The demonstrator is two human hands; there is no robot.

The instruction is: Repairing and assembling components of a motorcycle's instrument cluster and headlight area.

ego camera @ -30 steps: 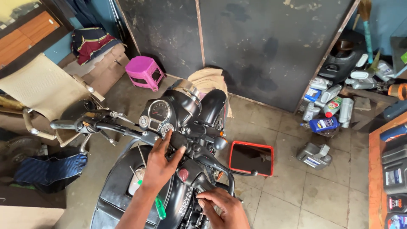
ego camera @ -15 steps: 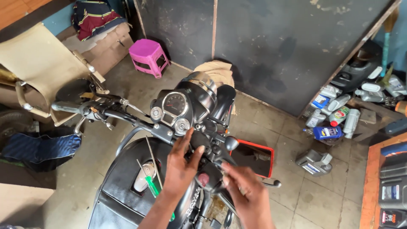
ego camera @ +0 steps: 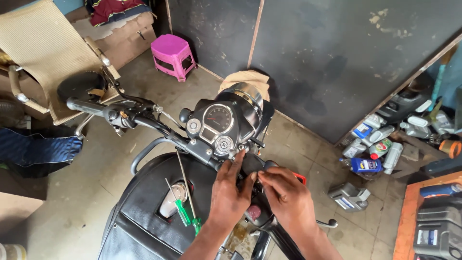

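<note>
A black motorcycle stands under me, with its round speedometer [ego camera: 218,118] and chrome headlamp [ego camera: 245,94] ahead. My left hand [ego camera: 230,192] lies over a black fitting [ego camera: 250,166] on the handlebar just right of the speedometer, its fingers pressed on it. From the right, my right hand [ego camera: 288,200] meets it, fingertips pinched on the same fitting. What sits under the fingers is hidden. Two green-handled screwdrivers [ego camera: 184,213] lie on the black tank cover [ego camera: 144,212], left of my left forearm.
The left handlebar grip [ego camera: 84,106] and round mirror [ego camera: 82,86] reach toward a beige chair [ego camera: 43,53]. A pink stool [ego camera: 173,53] stands by the dark wall. A red tray [ego camera: 301,178], a grey can [ego camera: 347,196] and several oil bottles [ego camera: 365,165] lie on the floor, right.
Both hands have moved up from the tank area to the handlebar beside the speedometer. My right hand has closed in on my left. The view has dropped closer to the bike.
</note>
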